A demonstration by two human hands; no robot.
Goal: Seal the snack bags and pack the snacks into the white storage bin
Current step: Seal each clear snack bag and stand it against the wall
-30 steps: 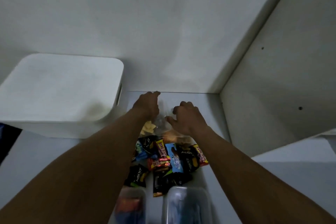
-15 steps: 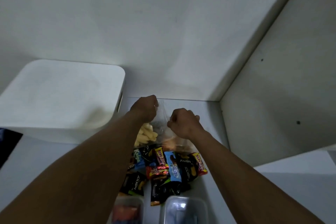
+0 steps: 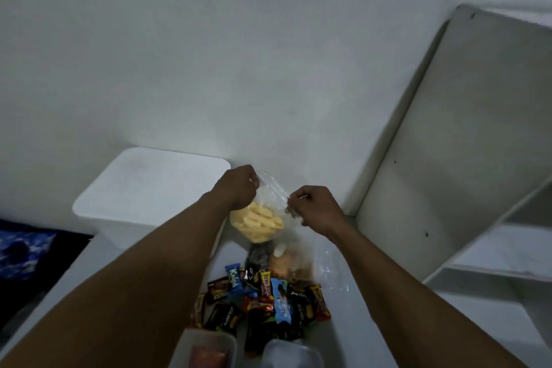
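Where white surface [image 3: 352, 323] meets white wall [image 3: 209, 69], bin [image 3: 155, 188] stands.

Both hands raised over a white table [image 3: 343, 302]: left hand [image 3: 239, 188] and right hand [image 3: 313, 207] pinching top corners of clear bag of yellow chips [image 3: 263, 222], wrapped candy bars [image 3: 265, 296] below, white storage bin [image 3: 143, 188] at left.

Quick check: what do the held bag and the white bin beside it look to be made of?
Snack bag: thin clear plastic film, glossy; yellow snacks show through, and it creases where the left hand and right hand pinch its top. White storage bin: likely rigid plastic, matte, with smooth rounded corners; dim light leaves this open.
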